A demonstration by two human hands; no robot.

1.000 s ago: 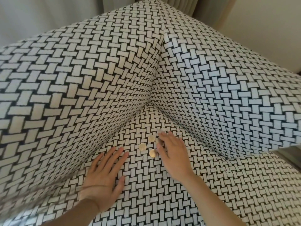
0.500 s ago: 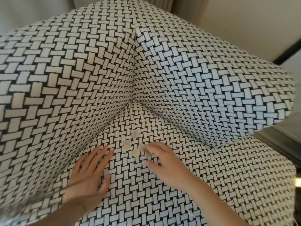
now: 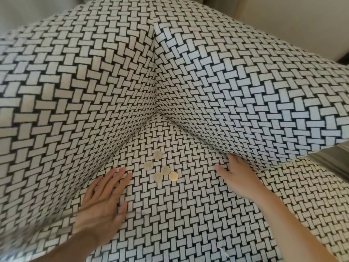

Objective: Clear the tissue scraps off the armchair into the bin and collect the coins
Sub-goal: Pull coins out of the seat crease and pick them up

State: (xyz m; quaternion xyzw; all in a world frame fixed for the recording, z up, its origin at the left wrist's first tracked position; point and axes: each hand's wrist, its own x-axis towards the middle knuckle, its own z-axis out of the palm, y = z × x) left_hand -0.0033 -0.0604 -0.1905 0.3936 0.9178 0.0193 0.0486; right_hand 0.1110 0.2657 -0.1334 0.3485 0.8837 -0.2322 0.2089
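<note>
**Five coins on the seat, a hand on each side**

The armchair is covered in black-and-white basket-weave cloth. Its seat runs back into a far corner where the left panel meets the right panel.

The coins lie loose on the seat, just near of that corner, and there are five of them. Three sit in a tight bunch at the near side, edges touching or overlapping. One lies just left of the bunch and one a little farther back, each apart from the others.

The left hand rests palm down on the seat, left of the coins. Its fingers are straight and slightly spread. The tips lie close to the leftmost coin but do not touch it.

The right hand lies palm down on the right, well apart from the coins. Its thumb sticks out to the left. The other fingers are close together, with the tips at the crease under the right panel. It holds nothing that can be seen.

A tiny white fleck lies on the near part of the seat, too small to tell what it is.
</note>
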